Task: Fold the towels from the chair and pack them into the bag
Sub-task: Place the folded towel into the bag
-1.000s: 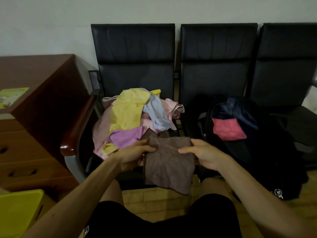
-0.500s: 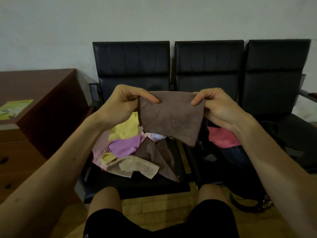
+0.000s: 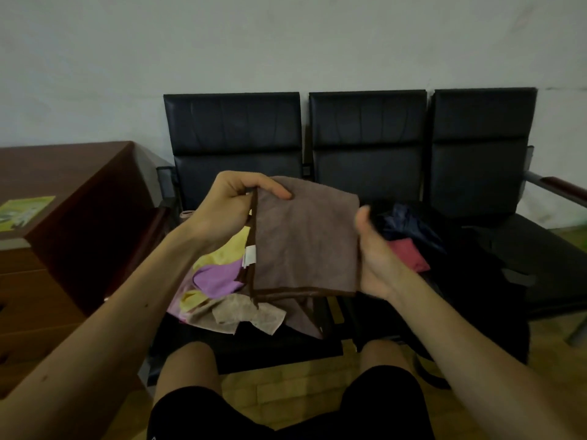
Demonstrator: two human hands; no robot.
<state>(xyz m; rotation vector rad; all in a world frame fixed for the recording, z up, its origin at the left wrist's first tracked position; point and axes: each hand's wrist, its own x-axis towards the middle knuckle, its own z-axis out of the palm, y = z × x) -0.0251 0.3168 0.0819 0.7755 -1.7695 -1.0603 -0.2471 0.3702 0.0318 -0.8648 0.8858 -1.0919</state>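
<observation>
A brown towel (image 3: 305,242) with a dark brown border and a white tag hangs in front of me, held up over the chairs. My left hand (image 3: 235,208) pinches its upper left corner between thumb and fingers. My right hand (image 3: 373,249) grips its right edge, with the fingers hidden behind the cloth. Below it, a pile of towels (image 3: 219,281) in yellow, purple, pink and beige lies on the left black chair (image 3: 232,134). On the middle chair sits an open black bag (image 3: 470,281) with a red towel (image 3: 408,257) and dark blue cloth inside.
A third black chair (image 3: 482,147) with a wooden armrest stands at the right. A brown wooden desk (image 3: 63,192) with drawers and a green-yellow sheet (image 3: 23,211) is at the left. My knees in black shorts (image 3: 286,417) are at the bottom, over a wooden floor.
I lifted the brown towel from lap height up before the chair backs. My right hand slid from the top right corner down the right edge. The head camera tilted upward.
</observation>
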